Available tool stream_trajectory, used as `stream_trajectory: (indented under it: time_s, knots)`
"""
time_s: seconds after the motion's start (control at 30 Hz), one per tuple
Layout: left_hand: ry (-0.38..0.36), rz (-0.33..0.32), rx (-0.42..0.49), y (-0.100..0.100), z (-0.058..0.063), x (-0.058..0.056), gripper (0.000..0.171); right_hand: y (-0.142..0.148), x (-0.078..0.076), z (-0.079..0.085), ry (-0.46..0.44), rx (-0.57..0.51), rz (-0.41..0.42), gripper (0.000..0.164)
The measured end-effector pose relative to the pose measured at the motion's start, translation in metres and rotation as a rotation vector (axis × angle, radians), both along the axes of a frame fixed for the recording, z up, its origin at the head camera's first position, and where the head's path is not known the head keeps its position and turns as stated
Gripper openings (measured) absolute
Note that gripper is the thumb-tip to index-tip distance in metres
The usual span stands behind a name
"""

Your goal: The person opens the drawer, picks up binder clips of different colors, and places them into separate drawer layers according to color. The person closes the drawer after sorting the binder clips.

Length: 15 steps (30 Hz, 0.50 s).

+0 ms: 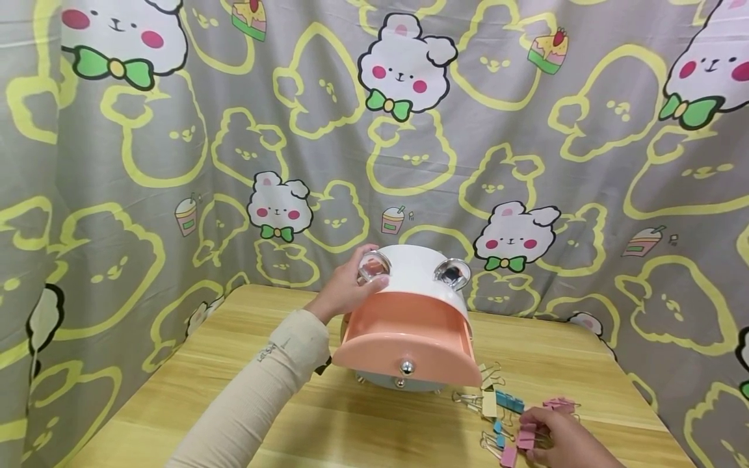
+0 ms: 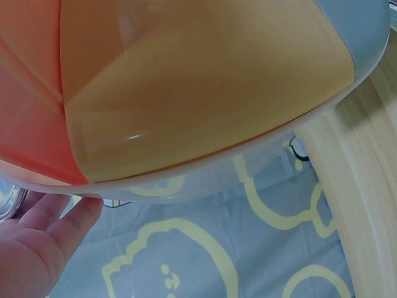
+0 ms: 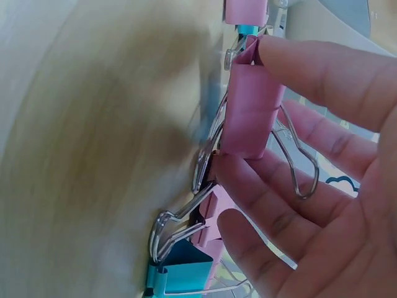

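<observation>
A storage box with a white top [image 1: 414, 268] and two shiny round eye pieces stands on the table, its orange drawer [image 1: 404, 356] pulled out at the front. My left hand [image 1: 350, 286] holds the box by the left eye piece [image 1: 374, 265], thumb in front and fingers behind. In the left wrist view, the fingers [image 2: 77, 225] reach along the box's rim. To the right, my right hand [image 1: 564, 439] pinches a pink binder clip [image 3: 253, 110] between thumb and fingers. More binder clips lie around it, including a teal one [image 3: 183, 270].
Several yellow, blue and pink binder clips [image 1: 489, 404] are scattered right of the drawer, with pink ones [image 1: 560, 405] beyond my right hand. The wooden table [image 1: 281, 416] ends at a grey patterned curtain [image 1: 328, 149]. A second, lower drawer knob [image 1: 400, 383] shows beneath the orange drawer.
</observation>
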<state>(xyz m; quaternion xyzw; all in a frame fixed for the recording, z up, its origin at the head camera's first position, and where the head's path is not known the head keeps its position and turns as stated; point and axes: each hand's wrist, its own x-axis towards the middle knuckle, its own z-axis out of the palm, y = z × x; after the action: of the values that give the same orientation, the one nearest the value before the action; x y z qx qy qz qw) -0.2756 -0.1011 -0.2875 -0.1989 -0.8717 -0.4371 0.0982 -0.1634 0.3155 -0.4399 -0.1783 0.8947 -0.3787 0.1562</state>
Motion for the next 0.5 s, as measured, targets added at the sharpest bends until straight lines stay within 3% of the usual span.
stream_trajectory:
  time_s: [0.23, 0.5]
  knots:
    - [0.019, 0.0, -0.012, 0.0, 0.0001, 0.0003, 0.067, -0.0001, 0.0026, 0.0031, 0.026, 0.057, -0.054, 0.042]
    - [0.032, -0.004, -0.012, -0.0006, -0.0005, 0.0003, 0.066, -0.0007, 0.0021, 0.008, 0.061, 0.065, -0.022, 0.037]
